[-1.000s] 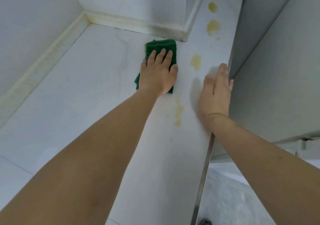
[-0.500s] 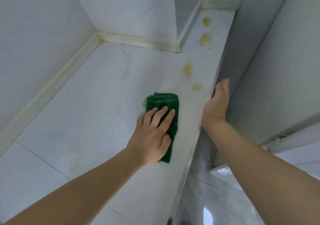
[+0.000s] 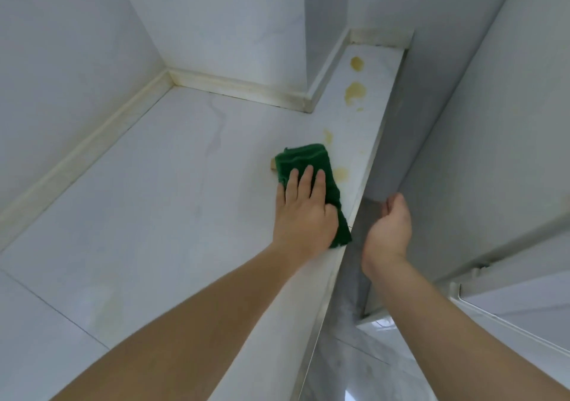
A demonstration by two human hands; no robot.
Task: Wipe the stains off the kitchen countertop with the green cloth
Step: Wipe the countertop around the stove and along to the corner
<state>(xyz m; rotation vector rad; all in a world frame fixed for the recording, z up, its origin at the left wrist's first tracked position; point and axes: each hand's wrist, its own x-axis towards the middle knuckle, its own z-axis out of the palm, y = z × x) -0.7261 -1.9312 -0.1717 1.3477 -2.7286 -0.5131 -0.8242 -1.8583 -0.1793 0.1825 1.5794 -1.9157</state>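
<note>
The folded green cloth (image 3: 303,161) lies flat on the white countertop (image 3: 172,184), close to its right edge. My left hand (image 3: 303,212) presses on the cloth's near half with straight fingers. A yellow stain (image 3: 340,173) shows just right of the cloth, another stain (image 3: 328,135) lies just beyond it, and two larger stains (image 3: 354,92) sit farther back on the narrow strip. My right hand (image 3: 390,231) hangs past the counter's edge, off the surface, with loosely curled fingers and nothing in it.
White tiled walls and a raised backsplash (image 3: 234,87) bound the counter at the back and left. A wall column (image 3: 308,46) juts in at the back. A tall grey panel (image 3: 478,154) stands right of the counter edge, with floor (image 3: 354,369) below the gap.
My left hand has slid the cloth toward the counter's right edge. My right hand has come off the edge and now hangs beside it. The smear near the front is gone.
</note>
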